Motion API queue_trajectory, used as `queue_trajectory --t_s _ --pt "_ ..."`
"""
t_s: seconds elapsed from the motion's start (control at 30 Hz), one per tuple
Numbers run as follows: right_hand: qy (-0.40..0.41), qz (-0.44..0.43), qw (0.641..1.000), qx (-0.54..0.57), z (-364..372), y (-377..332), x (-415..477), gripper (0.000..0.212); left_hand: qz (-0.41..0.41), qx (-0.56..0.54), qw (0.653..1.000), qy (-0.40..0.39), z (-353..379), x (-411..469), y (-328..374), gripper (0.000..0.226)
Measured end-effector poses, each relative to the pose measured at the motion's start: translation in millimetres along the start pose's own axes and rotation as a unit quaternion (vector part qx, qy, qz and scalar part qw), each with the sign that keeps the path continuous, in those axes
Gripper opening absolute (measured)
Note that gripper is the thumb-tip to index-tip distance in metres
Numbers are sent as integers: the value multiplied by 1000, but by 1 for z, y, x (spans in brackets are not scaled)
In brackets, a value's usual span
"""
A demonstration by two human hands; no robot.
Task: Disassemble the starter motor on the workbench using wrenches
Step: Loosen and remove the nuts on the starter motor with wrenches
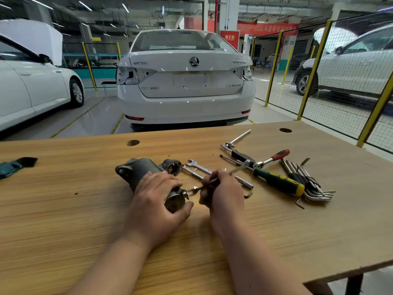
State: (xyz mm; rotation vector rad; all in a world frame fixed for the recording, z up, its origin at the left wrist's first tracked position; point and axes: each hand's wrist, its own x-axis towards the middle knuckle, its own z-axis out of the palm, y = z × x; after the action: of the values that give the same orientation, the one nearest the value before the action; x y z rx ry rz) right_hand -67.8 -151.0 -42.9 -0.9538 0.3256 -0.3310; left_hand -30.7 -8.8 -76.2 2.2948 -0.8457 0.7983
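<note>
The dark grey starter motor (138,170) lies on its side on the wooden workbench (63,209). My left hand (157,201) wraps over its near end and holds it down. My right hand (223,190) grips a thin silver wrench (236,170) whose head meets a fitting at the motor's near end cap. A separate dark motor housing piece (172,166) rests just behind the motor.
To the right lie open-end wrenches (198,166), a red-handled ratchet (272,159), a green-and-yellow screwdriver (278,180), a sliding T-bar (236,139) and a set of hex keys (308,184). A green brush (14,166) sits far left. Parked cars stand beyond the bench.
</note>
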Motion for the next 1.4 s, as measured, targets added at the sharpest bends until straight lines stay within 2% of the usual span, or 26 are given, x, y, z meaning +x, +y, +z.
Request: queue_trajectory --t_s 0.07,0.17,0.33,0.63,1.07,1.13,1.17,1.2,1.23,1.27,1.3,1.33,1.37,1.4 --pt "16 60 998 4 -4 4 4 23 0 -13 1000 -7 -2 0 0 49" --pt "21 103 995 0 -2 10 4 24 3 -12 1000 -5 -3 1 2 46" --pt "-9 172 982 72 -1 11 3 19 -7 -16 1000 3 -3 1 5 40" --pt "-48 203 977 31 -4 3 12 22 -16 -8 1000 3 -3 1 7 40" --pt "-56 141 988 -25 6 -1 19 22 -12 13 999 29 2 4 3 35" --pt "-67 99 990 -71 7 -3 18 23 -9 18 999 31 2 4 3 36" --pt "-79 52 988 -120 8 -4 17 23 -7 19 999 32 2 4 3 37" --pt "-98 -21 976 -192 10 -6 15 23 -8 17 999 34 2 4 2 38" --pt "-127 -115 944 -283 12 -8 11 22 -9 15 999 36 3 4 2 38" --pt "-163 -223 882 -381 14 -9 7 21 -12 13 999 40 3 4 2 37" --pt "-205 -327 792 -473 16 -8 3 16 -19 15 999 45 3 4 2 33" --pt "-237 -419 687 -544 19 -4 -1 17 -25 25 998 51 4 4 2 30" --pt "-257 -493 590 -585 22 1 -3 21 -18 51 997 57 4 3 2 28" --pt "-259 -538 526 -605 24 4 -6 22 3 85 995 57 5 3 1 27"
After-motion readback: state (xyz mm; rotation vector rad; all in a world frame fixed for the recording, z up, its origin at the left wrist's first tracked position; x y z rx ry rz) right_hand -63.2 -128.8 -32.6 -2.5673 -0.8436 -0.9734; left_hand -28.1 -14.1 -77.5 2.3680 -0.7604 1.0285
